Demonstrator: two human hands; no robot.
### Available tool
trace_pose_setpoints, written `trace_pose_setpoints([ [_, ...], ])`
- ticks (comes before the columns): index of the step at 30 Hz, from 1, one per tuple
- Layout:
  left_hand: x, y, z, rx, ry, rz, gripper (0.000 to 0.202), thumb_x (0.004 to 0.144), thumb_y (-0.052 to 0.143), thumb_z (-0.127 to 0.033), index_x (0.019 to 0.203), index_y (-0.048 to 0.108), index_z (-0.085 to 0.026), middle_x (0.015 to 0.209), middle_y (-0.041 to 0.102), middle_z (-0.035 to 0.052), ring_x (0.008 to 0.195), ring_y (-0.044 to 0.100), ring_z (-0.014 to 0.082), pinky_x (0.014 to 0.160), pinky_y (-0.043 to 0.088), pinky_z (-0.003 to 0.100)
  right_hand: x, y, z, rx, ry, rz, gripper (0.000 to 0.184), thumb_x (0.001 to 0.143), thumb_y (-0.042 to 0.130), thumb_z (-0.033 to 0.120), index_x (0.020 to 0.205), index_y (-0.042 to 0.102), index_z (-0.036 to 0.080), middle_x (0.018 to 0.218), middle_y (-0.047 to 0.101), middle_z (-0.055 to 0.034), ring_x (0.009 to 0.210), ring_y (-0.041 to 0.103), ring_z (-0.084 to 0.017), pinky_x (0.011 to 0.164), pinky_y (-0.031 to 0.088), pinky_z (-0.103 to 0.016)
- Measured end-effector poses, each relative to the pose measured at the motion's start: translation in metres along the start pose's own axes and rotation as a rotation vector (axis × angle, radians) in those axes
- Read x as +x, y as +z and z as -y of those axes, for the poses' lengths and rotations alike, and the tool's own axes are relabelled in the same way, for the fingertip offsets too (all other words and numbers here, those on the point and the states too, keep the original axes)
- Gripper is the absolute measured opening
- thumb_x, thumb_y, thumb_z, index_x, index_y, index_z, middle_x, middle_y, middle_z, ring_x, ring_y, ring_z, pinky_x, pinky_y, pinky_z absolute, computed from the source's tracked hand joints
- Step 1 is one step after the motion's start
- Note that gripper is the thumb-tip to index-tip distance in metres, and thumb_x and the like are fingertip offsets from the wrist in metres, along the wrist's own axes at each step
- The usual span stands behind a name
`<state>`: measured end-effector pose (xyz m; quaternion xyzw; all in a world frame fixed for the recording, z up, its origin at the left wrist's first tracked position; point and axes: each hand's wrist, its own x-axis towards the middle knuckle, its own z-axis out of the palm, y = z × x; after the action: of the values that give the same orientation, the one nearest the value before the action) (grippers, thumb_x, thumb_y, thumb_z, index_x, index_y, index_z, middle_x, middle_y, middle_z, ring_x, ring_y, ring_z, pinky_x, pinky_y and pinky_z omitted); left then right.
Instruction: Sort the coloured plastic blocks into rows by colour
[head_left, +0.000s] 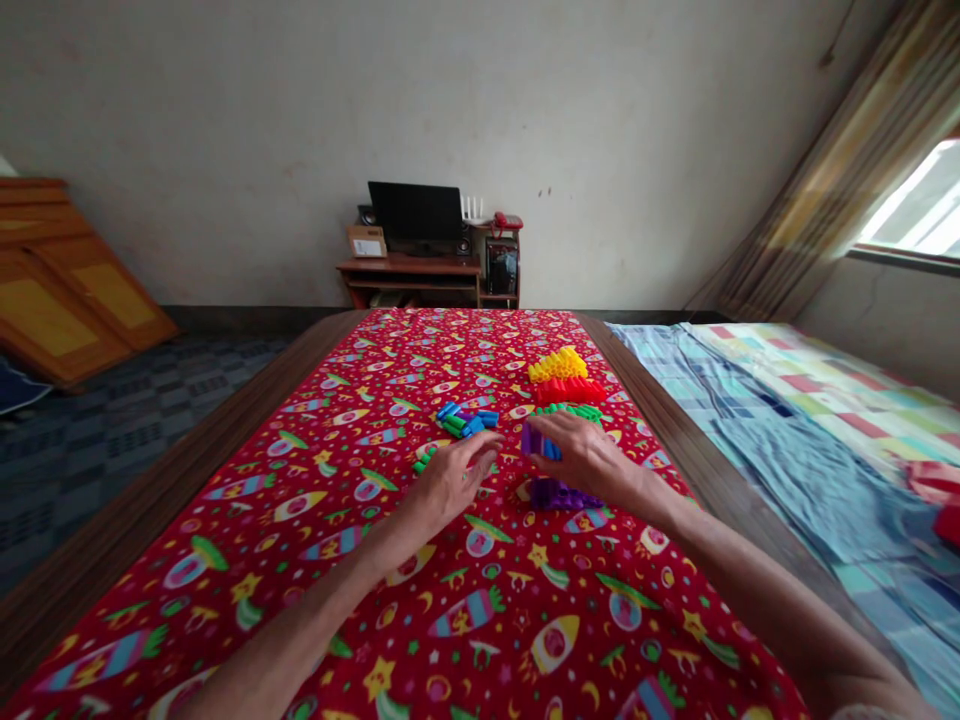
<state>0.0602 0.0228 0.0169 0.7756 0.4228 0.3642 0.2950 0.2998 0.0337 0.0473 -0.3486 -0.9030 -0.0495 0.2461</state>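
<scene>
My right hand (581, 455) is closed round a few purple and blue plastic pieces (536, 442), held just above a row of purple pieces (559, 494) on the cloth. My left hand (450, 478) rests beside it with its fingers loosely curled, nothing visible in them, near a green piece (422, 461). A small heap of loose blue and green pieces (465, 419) lies just beyond the left hand. Farther off, sorted rows of yellow pieces (558, 365), red pieces (570, 390) and green pieces (570, 410) lie side by side.
A red cloth printed with rockets (337, 560) covers a wooden table (150, 500). A bed with checked blue bedding (795, 440) stands close on the right. A desk with a monitor (416, 215) stands at the far wall, wooden cabinets (60, 290) at left.
</scene>
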Motion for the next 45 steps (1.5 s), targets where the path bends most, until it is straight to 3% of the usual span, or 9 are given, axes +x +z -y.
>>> trace_pose_setpoints([
  [3, 0.006, -0.019, 0.011, 0.326, 0.133, -0.016, 0.031, 0.094, 0.042, -0.03, 0.106, 0.069, -0.02, 0.106, 0.072, 0.0103, 0.098, 0.068, 0.0246, 0.09, 0.051, 0.035, -0.014, -0.02, -0.037, -0.001, 0.106, -0.053, 0.037, 0.089, 0.062, 0.03, 0.125, 0.059, 0.02, 0.113, 0.069, -0.0124, 0.101, 0.066, -0.024, 0.087, 0.054, -0.037],
  [6, 0.01, -0.033, 0.025, 0.457, 0.098, 0.006, 0.033, 0.094, 0.04, -0.027, 0.107, 0.069, -0.018, 0.105, 0.073, 0.0107, 0.097, 0.068, 0.024, 0.09, 0.051, 0.035, -0.034, -0.037, -0.068, 0.034, 0.133, 0.044, 0.036, 0.089, 0.062, 0.031, 0.125, 0.061, 0.023, 0.113, 0.07, -0.0097, 0.099, 0.068, -0.023, 0.086, 0.056, -0.037],
  [8, 0.01, -0.04, 0.035, 0.512, 0.047, 0.049, 0.031, 0.091, 0.044, -0.027, 0.108, 0.069, -0.019, 0.107, 0.072, 0.0104, 0.099, 0.067, 0.0239, 0.092, 0.051, 0.035, -0.047, -0.043, -0.076, 0.05, 0.135, 0.092, 0.036, 0.089, 0.062, 0.03, 0.125, 0.062, 0.023, 0.112, 0.071, -0.0092, 0.098, 0.069, -0.023, 0.085, 0.056, -0.037],
  [13, 0.006, -0.047, 0.049, 0.587, -0.047, 0.172, 0.032, 0.084, 0.055, -0.031, 0.111, 0.069, -0.02, 0.113, 0.071, 0.0101, 0.106, 0.065, 0.0244, 0.096, 0.048, 0.036, -0.07, -0.048, -0.062, 0.051, 0.112, 0.2, 0.035, 0.086, 0.067, 0.029, 0.121, 0.066, 0.021, 0.116, 0.069, -0.0126, 0.105, 0.067, -0.025, 0.089, 0.055, -0.039],
  [23, 0.002, -0.051, 0.041, 0.706, -0.093, 0.426, 0.048, 0.074, 0.069, -0.028, 0.122, 0.063, -0.022, 0.128, 0.063, 0.0102, 0.119, 0.056, 0.0275, 0.099, 0.044, 0.036, -0.077, -0.046, -0.049, 0.051, 0.048, 0.337, 0.031, 0.085, 0.07, 0.029, 0.114, 0.067, 0.02, 0.112, 0.067, -0.0129, 0.099, 0.066, -0.024, 0.083, 0.055, -0.037],
  [32, -0.002, -0.038, 0.04, 0.715, 0.013, 0.342, 0.025, 0.078, 0.066, -0.02, 0.104, 0.067, -0.022, 0.113, 0.065, 0.007, 0.108, 0.059, 0.024, 0.096, 0.046, 0.033, -0.069, -0.054, -0.041, 0.141, 0.065, 0.176, 0.024, 0.094, 0.055, 0.028, 0.112, 0.068, 0.018, 0.105, 0.071, -0.0116, 0.098, 0.067, -0.021, 0.086, 0.053, -0.034],
  [38, -0.001, -0.034, 0.055, 0.646, 0.059, 0.32, 0.015, 0.084, 0.064, -0.024, 0.098, 0.067, -0.02, 0.103, 0.066, 0.0076, 0.099, 0.063, 0.0226, 0.095, 0.047, 0.034, -0.069, -0.05, -0.042, 0.056, 0.11, 0.306, 0.018, 0.094, 0.056, 0.028, 0.095, 0.07, 0.017, 0.091, 0.068, -0.0092, 0.082, 0.066, -0.019, 0.073, 0.051, -0.03],
  [45, -0.003, -0.033, 0.071, 0.655, 0.093, 0.31, 0.018, 0.086, 0.062, -0.027, 0.102, 0.065, -0.02, 0.106, 0.065, 0.0084, 0.101, 0.062, 0.0227, 0.097, 0.047, 0.035, -0.083, -0.049, -0.032, -0.013, 0.213, 0.313, 0.026, 0.088, 0.062, 0.026, 0.113, 0.065, 0.019, 0.101, 0.064, -0.0117, 0.085, 0.065, -0.021, 0.074, 0.054, -0.034],
])
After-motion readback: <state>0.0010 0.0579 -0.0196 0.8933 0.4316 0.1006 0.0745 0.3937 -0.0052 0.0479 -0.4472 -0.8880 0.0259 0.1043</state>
